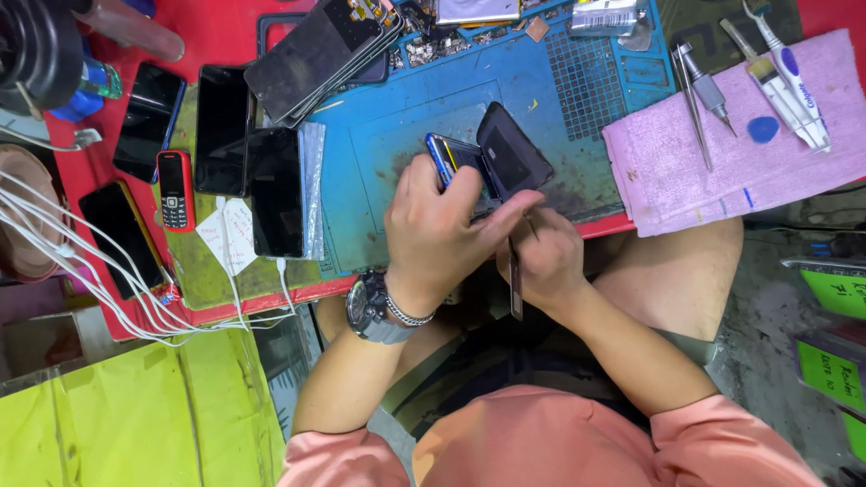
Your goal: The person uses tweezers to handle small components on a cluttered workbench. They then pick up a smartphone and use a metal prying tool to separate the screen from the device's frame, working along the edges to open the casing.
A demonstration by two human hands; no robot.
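Blue work mat (541,90) sits mid-bench, and I've got the opened phone (487,162) at its near edge. My left hand (442,230) is clamped round the phone to steady it, while my right hand (541,261) pinches a thin tool (514,280) just below.

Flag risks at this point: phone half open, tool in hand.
1. The screen stands lifted at an angle off the phone; opening it wider could strain whatever joins them.
2. The right hand holds a thin tool close to the left hand; a slip could jab the fingers.
3. The work sits near the mat edge; small parts could drop.
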